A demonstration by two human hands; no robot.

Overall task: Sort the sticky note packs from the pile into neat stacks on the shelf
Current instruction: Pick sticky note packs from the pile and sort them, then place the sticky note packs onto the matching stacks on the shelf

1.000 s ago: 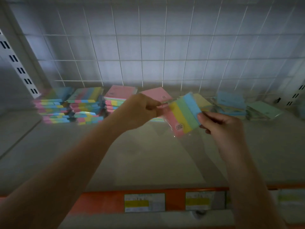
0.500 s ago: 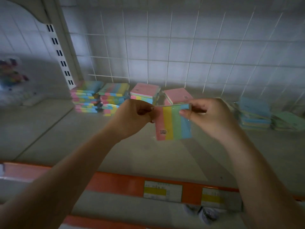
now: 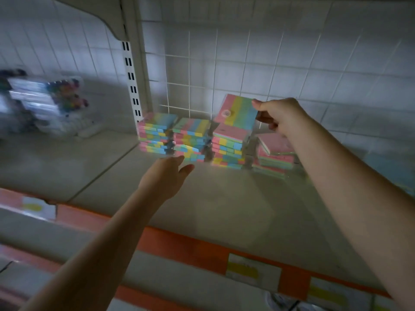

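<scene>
Running along the near edge: orange price rail (image 3: 202,250) with pale labels. Reaching over the grey shelf (image 3: 224,205): left hand (image 3: 166,176), fingers spread loosely, gripping nothing, hovering just before the second stack (image 3: 190,140). Pinching further back: right hand (image 3: 280,117), fingers closing on the right edge of a striped sticky note pack (image 3: 238,111), tilting it just above the third stack (image 3: 229,149). Standing behind: wire grid (image 3: 224,86).
</scene>
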